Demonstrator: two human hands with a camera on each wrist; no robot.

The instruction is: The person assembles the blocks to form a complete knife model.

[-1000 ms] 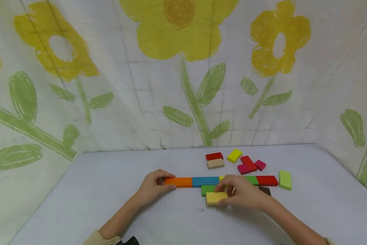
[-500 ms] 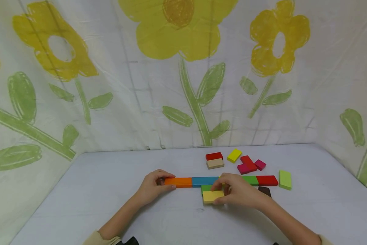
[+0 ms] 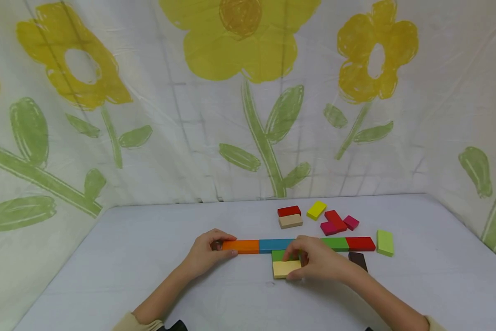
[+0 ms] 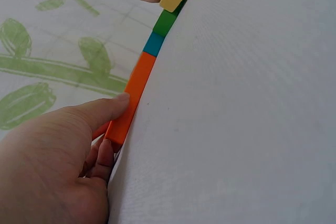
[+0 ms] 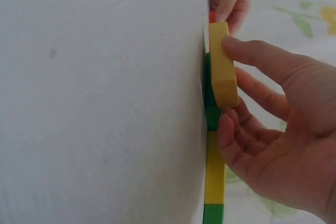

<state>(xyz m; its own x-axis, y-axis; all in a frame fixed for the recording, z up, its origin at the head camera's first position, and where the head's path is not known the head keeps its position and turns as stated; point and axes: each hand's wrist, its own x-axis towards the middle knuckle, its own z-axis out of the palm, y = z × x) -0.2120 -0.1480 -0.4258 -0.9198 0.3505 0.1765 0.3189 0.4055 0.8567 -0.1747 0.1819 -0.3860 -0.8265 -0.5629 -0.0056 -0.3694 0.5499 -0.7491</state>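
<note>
In the head view, my left hand (image 3: 206,255) grips the left end of an orange block (image 3: 245,247), thumb along its near side in the left wrist view. That block starts a straight row with a blue block (image 3: 274,245), a yellow block (image 5: 215,174) masked by my right hand in the head view, a green block (image 3: 335,243) and a red block (image 3: 360,244). Against the row's near side lies another green block (image 3: 278,255). My right hand (image 3: 322,259) pinches a pale yellow block (image 3: 283,269) between thumb and fingers, just in front of that green one, overlapping it in the right wrist view.
Behind the row lie a dark red block (image 3: 289,211), a beige block (image 3: 291,221), a bright yellow block (image 3: 316,210) and several red and magenta blocks (image 3: 336,221). A lime block (image 3: 385,243) stands off the right end; a dark brown block (image 3: 357,261) is beside my right wrist.
My right hand has carried the pale yellow block a little to the left, lining it up in front of the near green block. The left hand has stayed on the orange block.
</note>
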